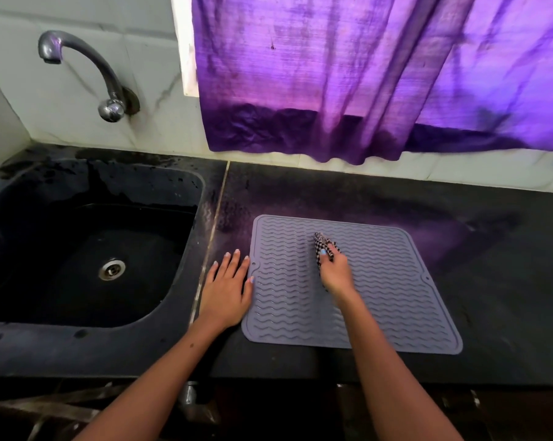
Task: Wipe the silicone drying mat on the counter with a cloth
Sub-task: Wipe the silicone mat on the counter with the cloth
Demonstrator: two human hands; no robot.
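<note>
Under the right hand point(335, 272), a checked cloth point(324, 248) is gripped and pressed onto the grey silicone drying mat point(380, 291). Just left of it, the left hand point(227, 289) is laid flat, fingers straight, on the black counter point(491, 249) at the mat's edge.

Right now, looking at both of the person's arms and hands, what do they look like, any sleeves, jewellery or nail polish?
Both forearms are bare up to the frame edge, with no sleeves visible. No watch, bracelet or ring shows on the left hand or the right hand. The nails on both hands carry pale light-blue polish. A small dark spot marks the left forearm.
</note>
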